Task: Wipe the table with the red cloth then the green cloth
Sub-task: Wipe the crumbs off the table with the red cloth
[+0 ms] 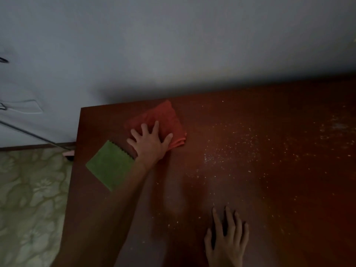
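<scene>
A folded red cloth [165, 120] lies near the far left corner of the dark brown table [269, 189]. My left hand [151, 144] rests flat on the cloth's near edge, fingers spread, palm pressing down. Beside it to the left lies a green cloth [108, 165], folded square and flat, partly under my left forearm. My right hand [227, 241] lies flat on the table near the front, fingers apart, holding nothing. White crumbs [231, 151] are scattered over the middle and right of the tabletop.
The table's far edge meets a pale wall [173, 45]. Left of the table is patterned flooring [28, 199], with a thin rod [28, 132] leaning down to a pink piece [68, 153] at the table's left edge.
</scene>
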Tool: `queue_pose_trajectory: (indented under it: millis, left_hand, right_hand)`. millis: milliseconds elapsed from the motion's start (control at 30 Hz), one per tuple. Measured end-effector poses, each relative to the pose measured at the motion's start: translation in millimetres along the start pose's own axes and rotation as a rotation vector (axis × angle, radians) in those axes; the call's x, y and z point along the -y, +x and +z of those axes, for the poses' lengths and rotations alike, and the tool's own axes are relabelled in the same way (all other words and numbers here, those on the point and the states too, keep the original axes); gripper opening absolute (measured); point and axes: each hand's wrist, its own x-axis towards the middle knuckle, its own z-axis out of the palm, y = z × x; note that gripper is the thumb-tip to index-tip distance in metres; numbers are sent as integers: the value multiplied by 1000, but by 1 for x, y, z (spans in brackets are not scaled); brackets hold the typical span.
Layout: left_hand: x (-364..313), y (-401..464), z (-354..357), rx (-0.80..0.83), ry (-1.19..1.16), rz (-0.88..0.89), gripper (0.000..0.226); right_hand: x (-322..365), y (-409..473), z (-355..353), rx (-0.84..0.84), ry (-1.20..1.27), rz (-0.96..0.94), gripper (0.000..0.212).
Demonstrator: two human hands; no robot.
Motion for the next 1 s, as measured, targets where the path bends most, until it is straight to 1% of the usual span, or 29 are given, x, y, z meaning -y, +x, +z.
queue_pose_trajectory:
  millis: [33, 67, 100, 133, 167, 200, 233, 267, 333, 400, 467, 500, 533, 600, 700, 767, 867, 1000]
  left_hand:
    - [-13, -15, 2, 8, -7, -17, 79]
    - [-29, -29, 5, 19, -6, -21, 80]
    - [-46, -45, 9, 40, 2, -13, 82]
    - [-65, -62, 13, 67, 13, 3, 84]
    - [-86, -80, 19, 96, 25, 29, 86]
    - [-104, -97, 24, 121, 41, 69, 88]
    - [-120, -110, 29, 129, 59, 113, 89]
    - [-131, -120, 31, 107, 73, 155, 89]
    - [-140, -124, 35, 6, 81, 247, 82]
    - [-136, -111, 44, -95, 59, 389, 70]
    - [-131, -98, 55, -79, 31, 548, 65]
    - [-130, -93, 59, -73, 38, 606, 64]
    - [-129, -90, 62, -73, 42, 624, 63]
    - [-127, -86, 64, -99, 57, 562, 62]
    - [-113, -67, 60, -145, 55, 350, 60]
    - [-97, -52, 54, -148, 15, 210, 61]
    - [-68, -27, 45, -175, -12, 33, 62]
    - [-41, 3, 37, -202, -57, -180, 58]
  right_hand:
    - [40, -8, 6, 53, 26, -22, 55]
    - [41, -10, 6, 137, 89, -21, 55]
    - [43, -18, 14, 139, -9, -34, 55]
    - [41, -13, 8, 233, 55, -26, 56]
    - [39, -11, 6, 271, 99, 13, 55]
    - [35, -11, 3, 224, 99, 9, 53]
    - [31, -12, 8, 118, 48, -27, 49]
    - [32, -14, 6, 191, 88, -53, 48]
    - [30, -10, -1, 232, 180, -68, 51]
    - [15, 2, -2, 147, 270, -101, 51]
    - [-5, 21, -11, 147, 306, -144, 55]
    - [-18, 33, -11, 132, 283, -150, 55]
    - [-31, 48, -14, 128, 271, -120, 55]
    - [-57, 84, -22, 120, 239, -82, 54]
    - [-95, 141, -34, 27, 167, -82, 53]
    - [-115, 174, -41, -2, 141, -69, 54]
    - [-141, 208, -44, 16, 87, -38, 57]
    - [-167, 225, -40, 27, 40, -23, 58]
